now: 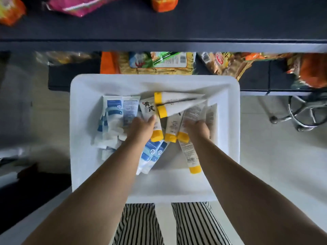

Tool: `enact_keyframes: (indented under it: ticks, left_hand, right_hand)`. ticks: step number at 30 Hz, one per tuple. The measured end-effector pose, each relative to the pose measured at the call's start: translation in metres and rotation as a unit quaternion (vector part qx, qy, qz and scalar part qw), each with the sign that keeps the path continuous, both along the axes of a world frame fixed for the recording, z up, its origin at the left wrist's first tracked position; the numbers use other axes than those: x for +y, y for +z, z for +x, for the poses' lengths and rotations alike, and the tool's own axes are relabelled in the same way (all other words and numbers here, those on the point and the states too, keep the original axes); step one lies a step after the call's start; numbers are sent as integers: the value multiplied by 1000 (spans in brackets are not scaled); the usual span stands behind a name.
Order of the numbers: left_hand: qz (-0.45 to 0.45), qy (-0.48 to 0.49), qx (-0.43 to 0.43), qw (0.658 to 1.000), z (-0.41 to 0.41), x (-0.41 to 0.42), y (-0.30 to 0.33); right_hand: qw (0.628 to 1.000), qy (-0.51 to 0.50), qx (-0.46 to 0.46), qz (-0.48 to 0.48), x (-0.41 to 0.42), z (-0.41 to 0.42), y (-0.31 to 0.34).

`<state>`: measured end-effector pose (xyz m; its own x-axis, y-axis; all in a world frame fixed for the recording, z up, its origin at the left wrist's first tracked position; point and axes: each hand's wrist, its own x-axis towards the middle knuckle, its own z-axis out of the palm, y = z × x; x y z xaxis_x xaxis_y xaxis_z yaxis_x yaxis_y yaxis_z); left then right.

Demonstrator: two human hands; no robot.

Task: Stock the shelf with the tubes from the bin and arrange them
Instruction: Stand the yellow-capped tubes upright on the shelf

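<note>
A white bin (83, 121) stands on the floor in front of me and holds several tubes. Blue-and-white tubes (115, 112) lie in its left half, and cream tubes with yellow caps (177, 101) lie in the middle and right. Both my hands reach down into the bin. My left hand (141, 129) has its thumb on a yellow-capped tube with black characters (148, 107); its fingers are hidden under it. My right hand (197, 129) curls over another yellow-capped tube (192, 113). The dark shelf (159, 45) runs across the top.
Snack packets (159, 62) fill the lower shelf level behind the bin, and more bags (79, 6) lie on the upper board. A metal wheeled stool base (304, 112) stands on the floor at right. My striped trouser legs (141, 225) are below the bin.
</note>
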<state>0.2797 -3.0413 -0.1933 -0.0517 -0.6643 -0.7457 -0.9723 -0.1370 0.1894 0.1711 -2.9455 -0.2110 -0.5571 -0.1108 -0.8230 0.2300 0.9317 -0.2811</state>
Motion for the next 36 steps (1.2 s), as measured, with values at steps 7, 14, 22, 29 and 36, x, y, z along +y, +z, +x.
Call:
enact_keyframes:
  ticks: [7, 14, 22, 29, 36]
  left_hand:
    - [32, 25, 61, 997, -9, -2, -25]
    - [95, 68, 81, 990, -18, 0, -28]
    - [216, 363, 233, 876, -2, 26, -27]
    - [287, 334, 355, 825, 30, 35, 48]
    - [199, 291, 523, 776, 19, -14, 180]
  right_hand:
    - [983, -182, -12, -31, -2, 3, -18]
    - [899, -389, -126, -154, 14, 10, -20]
    - [842, -472, -167, -198, 33, 28, -12]
    - [870, -408, -168, -223, 51, 35, 56]
    - [873, -269, -105, -394, 15, 5, 182]
